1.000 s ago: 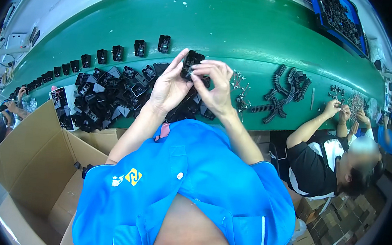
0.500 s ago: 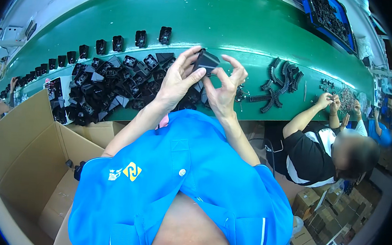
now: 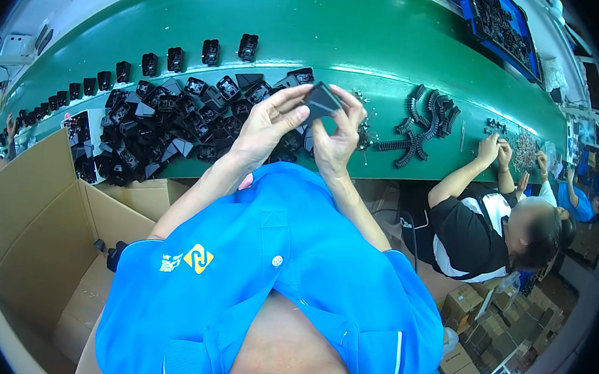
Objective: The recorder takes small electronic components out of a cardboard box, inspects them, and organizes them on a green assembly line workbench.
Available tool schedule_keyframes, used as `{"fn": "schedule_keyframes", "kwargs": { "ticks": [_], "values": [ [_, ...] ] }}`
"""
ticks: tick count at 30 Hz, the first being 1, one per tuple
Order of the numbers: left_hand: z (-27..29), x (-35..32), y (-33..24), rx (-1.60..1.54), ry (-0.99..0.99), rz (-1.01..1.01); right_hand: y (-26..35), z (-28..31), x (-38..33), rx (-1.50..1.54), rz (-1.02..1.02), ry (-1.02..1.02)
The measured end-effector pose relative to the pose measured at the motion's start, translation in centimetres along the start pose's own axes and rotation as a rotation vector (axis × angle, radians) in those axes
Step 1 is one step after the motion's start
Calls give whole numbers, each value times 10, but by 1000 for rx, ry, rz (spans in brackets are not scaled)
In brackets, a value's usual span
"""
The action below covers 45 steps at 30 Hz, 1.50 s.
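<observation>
Between my two hands, raised over the near edge of the green bench, is a black plastic housing (image 3: 322, 101) with a flat, angular face turned up. My left hand (image 3: 268, 125) grips its left side with thumb and fingers. On the other side, my right hand (image 3: 339, 135) pinches it, index finger and thumb closed against it. Left of my hands lies a heap of similar black housings (image 3: 196, 112), some showing open insides. Farther back, several housings (image 3: 211, 52) stand upright in a spaced row along the bench.
Curved strips of black parts (image 3: 424, 126) lie right of my hands, beside small metal pieces (image 3: 366, 132). A blue tray (image 3: 505, 31) of dark parts sits far right. A co-worker (image 3: 476, 225) works at the right. An open cardboard box (image 3: 27, 201) stands at the lower left.
The housing has been turned so its flat face shows more. My right hand has moved slightly left and closed in against it. The whole view has shifted a little.
</observation>
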<state>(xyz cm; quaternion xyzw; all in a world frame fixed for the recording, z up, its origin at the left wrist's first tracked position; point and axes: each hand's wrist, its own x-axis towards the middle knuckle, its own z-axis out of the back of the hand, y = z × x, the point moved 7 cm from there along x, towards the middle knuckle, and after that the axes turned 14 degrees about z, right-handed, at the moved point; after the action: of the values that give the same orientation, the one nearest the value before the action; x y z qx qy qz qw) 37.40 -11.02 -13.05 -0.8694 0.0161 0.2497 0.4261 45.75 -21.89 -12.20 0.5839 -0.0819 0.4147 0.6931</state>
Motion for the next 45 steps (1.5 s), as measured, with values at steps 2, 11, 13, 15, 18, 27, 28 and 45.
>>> {"fn": "schedule_keyframes", "kwargs": {
  "ticks": [2,11,13,15,18,27,28,45],
  "values": [
    [17,11,12,-234,-20,83,-5,-13,7,-45,40,125],
    [96,40,17,-47,-439,49,-61,-87,31,-4,101,522],
    [124,49,15,105,-550,18,-92,-111,46,-161,212,599],
    [159,63,5,586,-660,-16,-128,-129,61,-243,248,616],
    [187,76,0,1080,-753,-50,-170,-156,66,-398,296,724],
    [196,100,17,1428,-652,-43,-213,-183,58,-537,332,797],
    [197,101,17,1431,-647,-42,-213,-184,57,-537,328,796],
    [163,51,-13,729,-666,56,-132,32,-6,-410,-114,96]
  ]
}}
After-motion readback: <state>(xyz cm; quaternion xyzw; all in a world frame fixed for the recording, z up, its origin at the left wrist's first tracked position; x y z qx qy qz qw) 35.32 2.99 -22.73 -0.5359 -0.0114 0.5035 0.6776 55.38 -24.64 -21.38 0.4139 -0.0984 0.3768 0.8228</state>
